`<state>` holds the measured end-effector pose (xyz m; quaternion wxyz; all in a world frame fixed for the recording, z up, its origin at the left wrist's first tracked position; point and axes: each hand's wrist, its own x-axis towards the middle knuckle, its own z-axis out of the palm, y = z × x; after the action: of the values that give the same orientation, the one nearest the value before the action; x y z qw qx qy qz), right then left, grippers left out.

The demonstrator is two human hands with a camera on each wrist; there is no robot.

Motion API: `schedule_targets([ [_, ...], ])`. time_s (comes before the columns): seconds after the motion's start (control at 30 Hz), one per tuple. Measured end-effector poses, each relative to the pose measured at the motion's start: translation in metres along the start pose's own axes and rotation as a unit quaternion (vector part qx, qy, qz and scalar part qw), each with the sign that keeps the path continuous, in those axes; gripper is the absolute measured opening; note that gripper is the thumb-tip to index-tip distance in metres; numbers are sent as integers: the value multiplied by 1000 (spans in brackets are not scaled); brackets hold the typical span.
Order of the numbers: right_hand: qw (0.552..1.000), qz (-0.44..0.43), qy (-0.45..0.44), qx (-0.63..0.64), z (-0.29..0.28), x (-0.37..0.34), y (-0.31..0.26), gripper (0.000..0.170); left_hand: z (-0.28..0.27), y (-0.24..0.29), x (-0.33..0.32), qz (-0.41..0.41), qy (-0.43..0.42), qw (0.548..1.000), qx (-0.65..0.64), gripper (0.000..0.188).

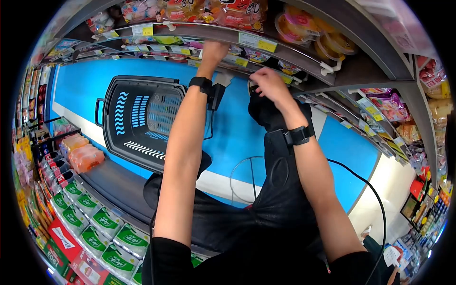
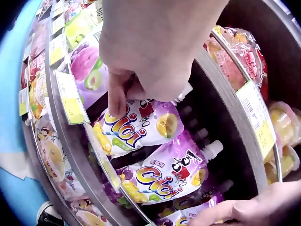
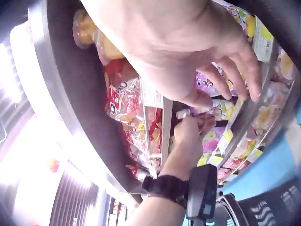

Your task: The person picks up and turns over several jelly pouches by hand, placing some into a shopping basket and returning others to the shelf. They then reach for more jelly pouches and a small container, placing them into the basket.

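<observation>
In the left wrist view, my left hand (image 2: 146, 52) reaches into a shelf, its curled fingers gripping a purple and white Cici pouch (image 2: 141, 129) with a white spout. Just in front of it lies a second Cici pouch (image 2: 164, 172), and part of another shows below. My right hand (image 3: 188, 56) hangs over the same shelf in the right wrist view, fingers loosely bent and apart, holding nothing visible. The head view has the left hand (image 1: 215, 51) partly hidden under the shelf edge and the right hand (image 1: 273, 84) to its right.
A black shopping basket (image 1: 110, 137) stands on the blue floor (image 1: 83, 85) left of my left forearm. Shelf edges with price tags (image 1: 256, 42) run above and around the hands. Plastic cups of fruit (image 1: 297, 26) sit on an upper shelf. Green-labelled packs (image 1: 116, 256) lie at lower left.
</observation>
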<state>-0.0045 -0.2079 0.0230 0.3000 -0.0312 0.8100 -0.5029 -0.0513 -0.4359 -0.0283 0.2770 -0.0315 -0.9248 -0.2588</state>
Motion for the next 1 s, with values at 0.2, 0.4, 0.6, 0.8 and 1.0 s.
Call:
schedule_targets([
  [0.2,989,75,-7,130,-27,-9,-20,32,-3,8,-4,-26,25,999,-34,13],
  [0.4,993,54,-15,105,-26,2,-12,30,-33,34,-20,-181,11,980,-85,16],
  [0.6,996,80,12,26,-21,21,-4,30,-61,63,-71,-189,165,942,-225,11],
  [0.8,988,48,-144,-40,-20,23,-3,27,-80,104,-114,-279,244,879,-302,16],
  [1.0,990,135,-29,5,-11,29,-14,47,-80,112,-162,-373,152,845,-352,15],
])
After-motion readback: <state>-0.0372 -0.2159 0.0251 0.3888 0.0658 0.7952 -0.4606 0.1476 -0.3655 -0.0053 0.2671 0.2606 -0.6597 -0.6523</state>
